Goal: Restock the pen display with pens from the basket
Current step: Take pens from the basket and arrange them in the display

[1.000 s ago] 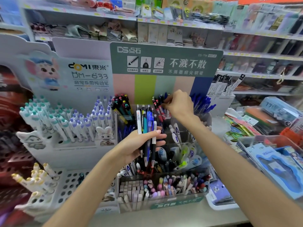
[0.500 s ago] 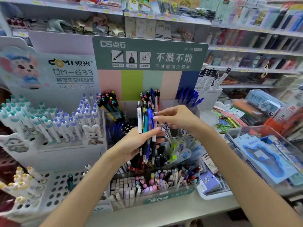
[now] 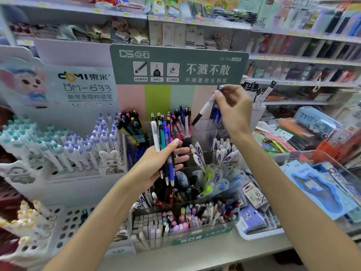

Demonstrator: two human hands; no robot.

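The right hand (image 3: 233, 106) pinches a white pen (image 3: 204, 109) by its top, tip slanting toward 7 o'clock over the clear slot (image 3: 205, 132) directly below, while the left hand (image 3: 156, 163) clasps the upright bundle (image 3: 165, 145)

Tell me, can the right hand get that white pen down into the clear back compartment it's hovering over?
Probably yes. The right hand pinches the white pen by its top, tip angled down just above the clear compartment, whose open top looks unblocked. The left hand, holding the pen bundle, sits lower, out of the way.
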